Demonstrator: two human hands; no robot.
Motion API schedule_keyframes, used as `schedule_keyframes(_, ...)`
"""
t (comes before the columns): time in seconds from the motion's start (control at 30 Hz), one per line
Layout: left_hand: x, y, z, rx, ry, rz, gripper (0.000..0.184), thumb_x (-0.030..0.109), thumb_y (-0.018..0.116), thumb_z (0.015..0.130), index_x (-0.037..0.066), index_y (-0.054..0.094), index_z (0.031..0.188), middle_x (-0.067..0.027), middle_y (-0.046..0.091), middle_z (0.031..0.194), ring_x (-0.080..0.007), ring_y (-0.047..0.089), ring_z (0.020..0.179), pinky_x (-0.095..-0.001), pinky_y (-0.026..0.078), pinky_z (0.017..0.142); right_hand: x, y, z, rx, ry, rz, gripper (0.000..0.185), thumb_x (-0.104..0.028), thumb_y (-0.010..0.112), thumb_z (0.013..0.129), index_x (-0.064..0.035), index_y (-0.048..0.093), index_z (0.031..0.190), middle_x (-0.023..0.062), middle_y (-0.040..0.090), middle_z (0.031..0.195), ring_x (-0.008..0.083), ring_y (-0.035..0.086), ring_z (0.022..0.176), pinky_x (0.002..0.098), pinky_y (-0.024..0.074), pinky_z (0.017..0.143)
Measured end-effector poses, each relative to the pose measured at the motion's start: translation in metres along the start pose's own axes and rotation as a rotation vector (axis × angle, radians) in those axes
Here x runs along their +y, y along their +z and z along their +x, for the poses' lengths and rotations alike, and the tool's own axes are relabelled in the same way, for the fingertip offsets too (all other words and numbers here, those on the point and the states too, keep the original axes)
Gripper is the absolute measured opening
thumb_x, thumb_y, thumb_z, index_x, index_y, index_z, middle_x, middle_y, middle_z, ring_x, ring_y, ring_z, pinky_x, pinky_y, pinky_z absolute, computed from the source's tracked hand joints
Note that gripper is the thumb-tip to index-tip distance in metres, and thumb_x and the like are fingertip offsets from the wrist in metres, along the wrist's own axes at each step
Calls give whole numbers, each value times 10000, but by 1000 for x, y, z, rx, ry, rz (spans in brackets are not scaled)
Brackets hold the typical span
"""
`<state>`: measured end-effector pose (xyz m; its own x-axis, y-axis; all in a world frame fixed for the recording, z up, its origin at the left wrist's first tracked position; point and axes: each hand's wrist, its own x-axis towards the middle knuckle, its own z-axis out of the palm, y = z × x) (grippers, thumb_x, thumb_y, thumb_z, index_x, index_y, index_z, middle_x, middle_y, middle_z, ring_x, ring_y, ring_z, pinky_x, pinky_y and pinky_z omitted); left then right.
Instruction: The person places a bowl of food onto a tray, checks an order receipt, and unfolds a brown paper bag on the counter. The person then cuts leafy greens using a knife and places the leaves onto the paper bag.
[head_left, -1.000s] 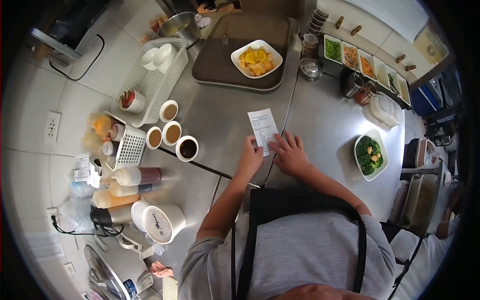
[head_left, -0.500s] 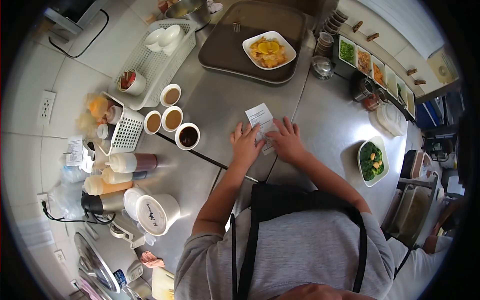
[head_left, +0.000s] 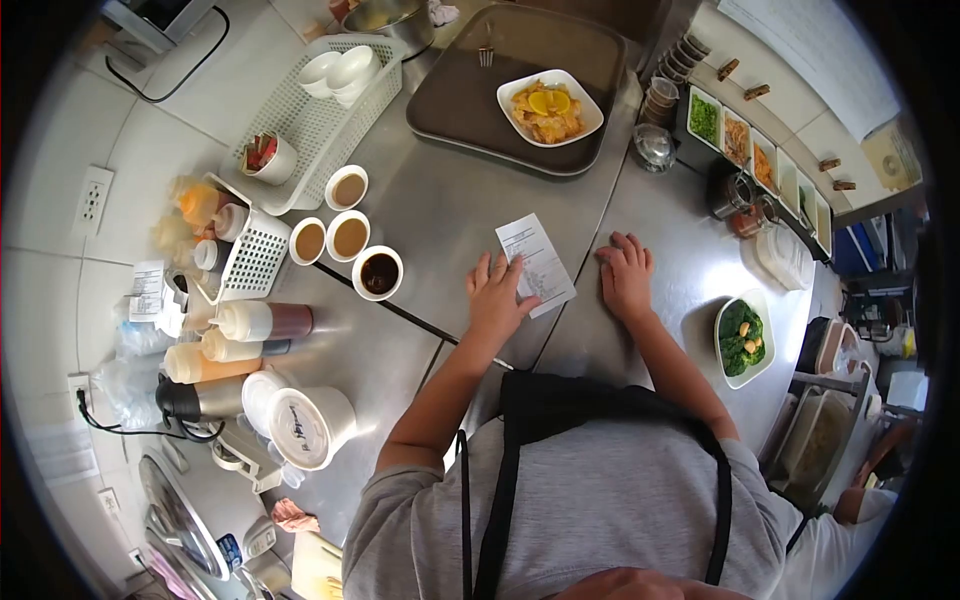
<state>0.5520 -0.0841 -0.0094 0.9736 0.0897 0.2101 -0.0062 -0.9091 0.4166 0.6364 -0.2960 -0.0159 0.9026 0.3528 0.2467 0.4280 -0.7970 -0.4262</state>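
A printed paper receipt (head_left: 541,262) lies flat on the steel counter in front of me. My left hand (head_left: 494,295) rests on its left edge, fingers spread and touching the paper. To the right of the receipt, apart from it, my right hand (head_left: 627,280) lies on the counter with its fingers loosely apart and nothing in them. Beyond both hands, a white bowl of yellow-orange food topped with lemon slices (head_left: 550,106) sits on a brown tray (head_left: 455,105) beside a fork (head_left: 486,56). A white dish of broccoli (head_left: 743,336) stands to the right of my right hand.
Small cups of brown sauce (head_left: 350,236) and one of dark sauce (head_left: 379,273) stand left. Behind them are a white basket (head_left: 265,245), squeeze bottles (head_left: 262,322) and a lidded tub (head_left: 310,428). Garnish containers (head_left: 765,160) line the right wall. Another person's white sleeve (head_left: 850,545) shows lower right.
My right hand has left the receipt and moved right onto the counter. My left hand stays on the paper, which now shows more fully. The view has shifted slightly.
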Motion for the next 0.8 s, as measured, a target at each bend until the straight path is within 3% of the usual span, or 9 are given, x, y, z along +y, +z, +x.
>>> schedule_keyframes(0.1,13,-7,-5,-78,-128,-98,522,303,693,644,106,547,1105,-128,532,1073,-312,419,1094,-439,306,883,-6,-3,2,24,2,-11,206,-106,516,766,-129,550,968,100,469,1174,325,351,1178,515,220,973)
schedule_keyframes(0.17,5,13,-9,-189,-48,-84,360,197,637,701,99,570,1042,-127,554,915,-305,514,889,-426,378,790,1,2,0,44,-53,-31,211,-105,535,750,-110,555,960,101,482,1154,319,362,1167,489,242,968)
schedule_keyframes(0.23,-15,15,3,-102,11,-120,309,88,554,735,108,575,1043,-141,545,822,-330,527,741,-436,417,688,0,3,1,45,-27,-10,220,-99,545,730,-92,561,949,103,488,1146,314,369,1161,476,251,965)
schedule_keyframes(0.33,-22,-100,78,164,-9,-26,249,31,496,728,71,572,961,-159,521,791,-352,516,721,-437,432,631,4,4,-1,20,-37,7,237,-103,536,721,-97,549,957,104,477,1149,332,351,1172,485,224,980)
schedule_keyframes(0.4,-37,-188,131,613,201,191,137,12,504,705,32,534,837,-160,502,760,-339,526,734,-434,436,608,3,0,-2,20,-39,-11,251,-110,530,720,-102,536,971,103,471,1147,339,348,1169,496,216,980)
schedule_keyframes(0.43,-24,-249,148,701,178,293,97,-14,528,665,19,475,740,-156,494,749,-331,514,706,-420,431,591,2,-1,-2,32,-49,3,254,-110,530,719,-102,534,973,103,473,1141,339,350,1166,499,216,979)
schedule_keyframes(0.47,-25,-303,166,875,365,330,193,-36,538,654,27,527,836,-141,486,733,-322,506,694,-417,423,588,1,-2,-3,39,-51,13,258,-110,530,717,-101,532,975,103,475,1135,339,352,1164,502,216,978)
schedule_keyframes(0.6,9,-469,198,1366,482,552,335,-23,517,702,105,583,1004,-108,515,837,-284,540,793,-356,469,648,6,0,-4,62,-75,58,257,-110,530,711,-98,533,968,107,484,1116,337,363,1152,503,218,978)
schedule_keyframes(0.8,-53,-533,227,1430,-89,341,348,15,481,677,85,632,982,-153,548,868,-309,545,832,-381,450,751,6,1,-3,108,-84,84,182,-100,527,708,-84,564,886,104,507,1085,334,380,1142,506,221,978)
